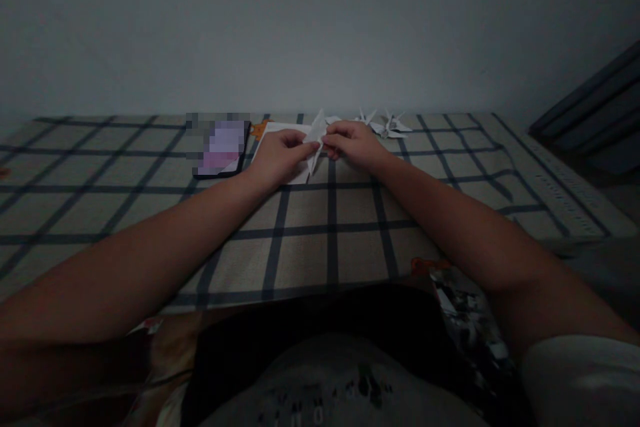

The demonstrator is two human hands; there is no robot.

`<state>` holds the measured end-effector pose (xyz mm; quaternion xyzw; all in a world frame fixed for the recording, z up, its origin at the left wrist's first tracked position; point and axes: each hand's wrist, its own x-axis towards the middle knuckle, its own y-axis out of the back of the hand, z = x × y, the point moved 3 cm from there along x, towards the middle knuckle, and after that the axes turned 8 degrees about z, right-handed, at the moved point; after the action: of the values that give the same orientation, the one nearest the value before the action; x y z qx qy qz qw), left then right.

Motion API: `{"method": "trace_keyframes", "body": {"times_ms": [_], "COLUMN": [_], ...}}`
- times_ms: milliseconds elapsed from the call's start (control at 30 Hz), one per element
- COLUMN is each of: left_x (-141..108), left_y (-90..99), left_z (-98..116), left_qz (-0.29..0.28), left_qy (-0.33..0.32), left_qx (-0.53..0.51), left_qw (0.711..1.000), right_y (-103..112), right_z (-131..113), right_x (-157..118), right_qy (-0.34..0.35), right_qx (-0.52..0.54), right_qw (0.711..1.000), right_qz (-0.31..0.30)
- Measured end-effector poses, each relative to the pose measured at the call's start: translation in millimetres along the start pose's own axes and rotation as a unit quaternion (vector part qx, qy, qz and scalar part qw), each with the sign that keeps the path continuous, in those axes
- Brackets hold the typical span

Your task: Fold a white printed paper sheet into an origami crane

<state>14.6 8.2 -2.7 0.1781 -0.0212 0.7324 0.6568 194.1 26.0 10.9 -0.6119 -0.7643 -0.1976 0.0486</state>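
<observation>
A folded piece of white paper (317, 128), narrow and pointed at top and bottom, is held upright between my two hands. My left hand (283, 152) pinches it from the left, thumb toward its middle. From the right, my right hand (354, 141) has its fingertips closed on the paper's edge; the exact grip is partly hidden. Beneath and behind my left hand lie flat white sheets of paper (299, 177). Just beyond my right hand are several folded white paper cranes (393, 125), their points sticking up.
A smartphone (221, 148) with a blurred screen lies left of my left hand. The table bears a checked cloth (330, 250), with an orange pattern patch (261, 128) near the sheets. A plain wall (320, 27) rises behind. Dark folded fabric (595, 107) is at the right.
</observation>
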Motion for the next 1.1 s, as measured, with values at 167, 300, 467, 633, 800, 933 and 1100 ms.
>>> {"method": "trace_keyframes", "body": {"times_ms": [167,300,467,633,800,933,1100], "left_x": [-1.5,-0.8,0.7,2.4,3.4,2.7,0.2], "left_y": [0.6,-0.5,-3.7,-6.3,-5.2,-3.2,-3.6], "left_z": [5.4,4.5,-0.3,-5.5,-3.6,0.8,2.7], "left_qz": [0.002,0.006,-0.009,-0.012,0.01,0.029,0.033], "left_qy": [0.008,0.018,0.039,0.069,0.053,0.022,0.016], "left_qx": [-0.044,-0.089,-0.118,-0.157,-0.142,-0.129,-0.131], "left_qw": [0.999,0.996,0.992,0.985,0.988,0.991,0.991], "right_y": [-2.0,-2.6,-0.1,0.2,-1.0,-2.0,-1.1], "right_z": [1.8,2.5,1.7,2.6,4.1,2.1,0.3], "right_x": [-0.1,-2.0,-3.0,-2.3,-1.7,-3.8,-4.3], "right_qy": [-0.003,-0.002,0.006,0.014,0.01,0.008,0.023], "right_qx": [0.024,-0.003,-0.031,-0.049,-0.037,-0.031,-0.051], "right_qw": [1.0,0.999,0.999,0.998,0.999,0.998,0.997], "right_qz": [-0.018,-0.041,-0.036,-0.033,-0.032,-0.05,-0.047]}}
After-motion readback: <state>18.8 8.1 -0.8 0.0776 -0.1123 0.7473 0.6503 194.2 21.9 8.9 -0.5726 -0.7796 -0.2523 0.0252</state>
